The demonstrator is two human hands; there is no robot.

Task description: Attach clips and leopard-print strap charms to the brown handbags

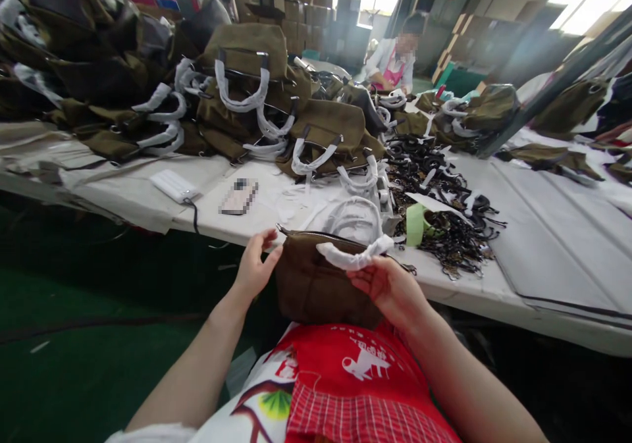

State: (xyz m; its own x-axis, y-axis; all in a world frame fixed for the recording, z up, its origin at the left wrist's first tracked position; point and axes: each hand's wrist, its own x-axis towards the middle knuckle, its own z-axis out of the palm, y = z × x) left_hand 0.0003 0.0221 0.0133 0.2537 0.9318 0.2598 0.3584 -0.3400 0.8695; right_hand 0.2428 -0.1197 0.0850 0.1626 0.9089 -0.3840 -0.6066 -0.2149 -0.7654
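Observation:
Between my body and the table edge stands a brown handbag, its zipper along the top. Two handles wrapped in white film rise from it; the near handle is gripped by my right hand, fingers curled under its right side. At the bag's upper left corner is my left hand, thumb and fingers apart, beside the zipper end. It seems to hold nothing, though whether the fingertips touch the bag is hard to see. Behind the bag, the far handle lies over the table.
Brown bags with wrapped handles are piled along the back and left. Dark straps with metal clips heap up on the right, around a green tape roll. A phone and a white box-like device lie left. A co-worker is beyond.

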